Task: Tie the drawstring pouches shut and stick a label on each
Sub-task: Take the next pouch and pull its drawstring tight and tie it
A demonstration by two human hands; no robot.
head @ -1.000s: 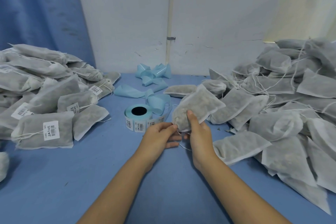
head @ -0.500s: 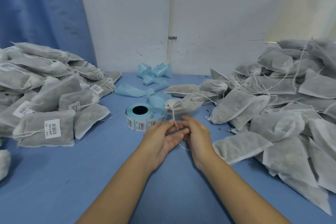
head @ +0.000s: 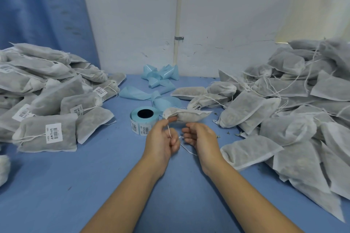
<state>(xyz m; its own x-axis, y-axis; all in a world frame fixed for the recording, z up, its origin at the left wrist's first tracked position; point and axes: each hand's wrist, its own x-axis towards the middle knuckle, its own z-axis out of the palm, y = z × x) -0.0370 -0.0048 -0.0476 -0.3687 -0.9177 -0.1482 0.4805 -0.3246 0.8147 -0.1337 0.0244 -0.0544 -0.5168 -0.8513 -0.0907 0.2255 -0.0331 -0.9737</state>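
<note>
Drawstring pouch [head: 186, 115], grey and filled, lies on its side just behind both hands and just right of the label roll [head: 144, 119]. A second ago the right hand held it up flat with its mouth loose. Now the mouth is gathered tight and the hands have drawn a little apart, so the closing seems done and the knot is in progress. No label is on it yet.

The left hand [head: 161, 138] has curled fingers pinching the white drawstring [head: 169, 132], its forefinger touching the pouch neck. The right hand [head: 200, 135] is curled too and seems to pinch the string's other end.

The pouch holds a dark, crumbly filling, faintly visible through the fabric. The labelled pile [head: 47, 100] sits at left, the unlabelled pile [head: 284, 109] at right, all on the blue table [head: 94, 185].
</note>
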